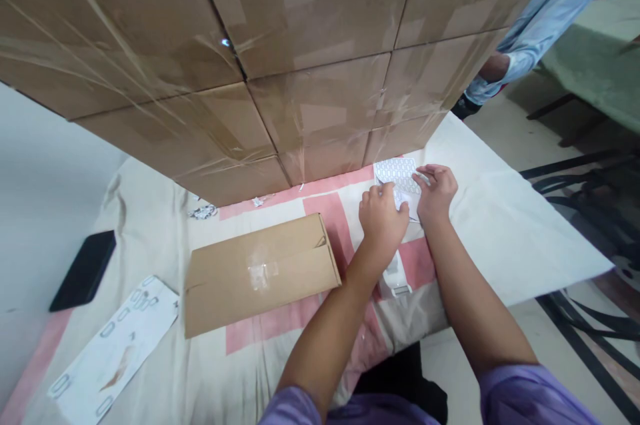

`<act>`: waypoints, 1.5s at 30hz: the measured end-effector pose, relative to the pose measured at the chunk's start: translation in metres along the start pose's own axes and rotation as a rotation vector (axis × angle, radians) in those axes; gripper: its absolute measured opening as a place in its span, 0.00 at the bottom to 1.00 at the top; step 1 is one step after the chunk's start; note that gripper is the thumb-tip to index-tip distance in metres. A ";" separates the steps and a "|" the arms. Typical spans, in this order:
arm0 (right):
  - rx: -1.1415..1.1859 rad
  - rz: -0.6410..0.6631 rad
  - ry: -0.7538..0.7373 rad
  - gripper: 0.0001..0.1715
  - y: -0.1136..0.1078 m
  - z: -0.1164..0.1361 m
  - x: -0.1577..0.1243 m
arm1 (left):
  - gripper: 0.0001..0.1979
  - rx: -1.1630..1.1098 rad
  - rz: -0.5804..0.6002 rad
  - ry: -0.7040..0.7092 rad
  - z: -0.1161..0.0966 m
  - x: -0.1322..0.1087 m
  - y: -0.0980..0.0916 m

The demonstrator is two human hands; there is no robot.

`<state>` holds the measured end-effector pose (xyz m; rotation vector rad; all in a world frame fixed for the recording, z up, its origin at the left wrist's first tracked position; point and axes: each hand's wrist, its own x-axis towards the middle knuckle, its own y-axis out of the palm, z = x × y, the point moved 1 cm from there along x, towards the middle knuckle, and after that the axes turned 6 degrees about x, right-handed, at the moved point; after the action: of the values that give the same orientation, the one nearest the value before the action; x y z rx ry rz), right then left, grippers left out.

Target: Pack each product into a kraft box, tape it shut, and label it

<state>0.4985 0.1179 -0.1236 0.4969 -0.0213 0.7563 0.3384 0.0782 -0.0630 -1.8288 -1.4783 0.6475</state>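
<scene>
A white sheet printed with rows of small rounded rectangles (397,168), which looks like a sticker sheet, lies at the foot of the stacked cartons. My left hand (384,217) is curled over its lower left part, and its fingers hide some of the paper. At the sheet's right edge, my right hand (437,190) pinches with thumb and fingertips. Whether a single sticker is between those fingers is too small to tell. Just below my left hand is a white item with a striped end (399,281), partly hidden by my forearm. A closed brown cardboard box (260,271) lies left of my left forearm.
Stacked taped cartons (320,98) form a wall ahead. A black phone-like slab (84,270) and another printed sheet (117,351) lie left. Paper scraps (203,211) sit by the cartons. A white board (500,231) juts out right. Another person's sleeve (545,18) shows behind.
</scene>
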 end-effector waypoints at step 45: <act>-0.764 0.920 -0.392 0.10 0.017 0.048 -0.035 | 0.08 -0.605 -0.284 -0.111 0.025 -0.001 0.000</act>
<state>0.4694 0.0843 -0.0803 -0.1466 -0.9231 1.4395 0.3197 0.0818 -0.0787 -1.9685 -2.1262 0.1653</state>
